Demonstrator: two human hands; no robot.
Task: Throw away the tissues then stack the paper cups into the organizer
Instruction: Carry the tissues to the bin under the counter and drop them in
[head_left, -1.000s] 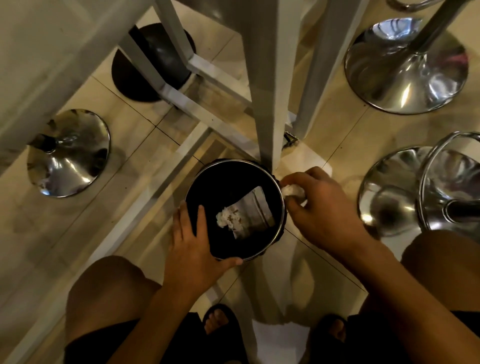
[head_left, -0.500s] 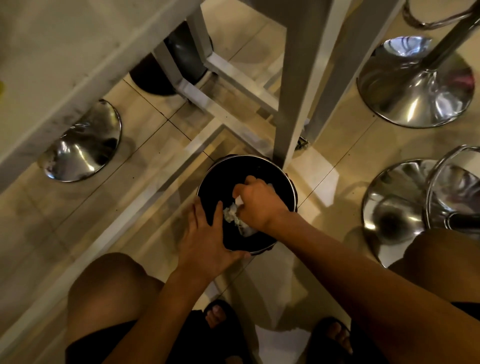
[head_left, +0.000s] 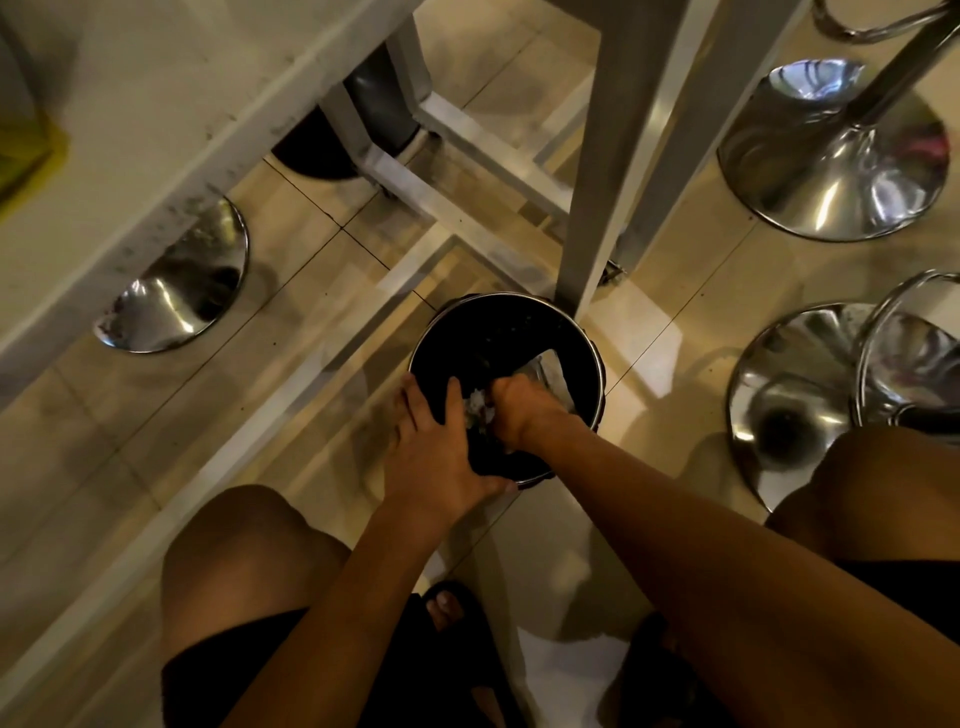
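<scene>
Waste bin (head_left: 566, 332), one: round, black inside, bright metal rim, standing upright on the tiled floor (head_left: 291, 395) with its mouth facing up, just beside a white table leg (head_left: 608, 171); its near wall is hidden behind both hands.

Tissue (head_left: 475, 405), white, crumpled: only a small patch shows, inside the bin between the two hands; count uncertain, at least one; no long axis can be made out; a pale grey wrapper or packet (head_left: 550, 371) lies in the bin behind it, partly covered, its long side running from near left to far right.

Right hand (head_left: 522, 413), one: reached down into the bin, knuckles up, fingers curled under and out of sight; it touches the tissue, but whether it pinches it cannot be told.

Left hand (head_left: 439, 452), one: laid over the near left rim of the bin, fingers slightly spread and reaching over the edge, thumb along the near rim.

Paper cups and organizer: not in view.

Chrome stool bases, three: one at left (head_left: 176, 291), half hidden under the white tabletop (head_left: 135, 145); one at upper right (head_left: 831, 171); one at right (head_left: 795, 395), cut by a knee.

Dark round base (head_left: 317, 156), one, mostly hidden behind the frame.

Knees, two; sandalled feet, two, the right one dark and hard to read.
</scene>
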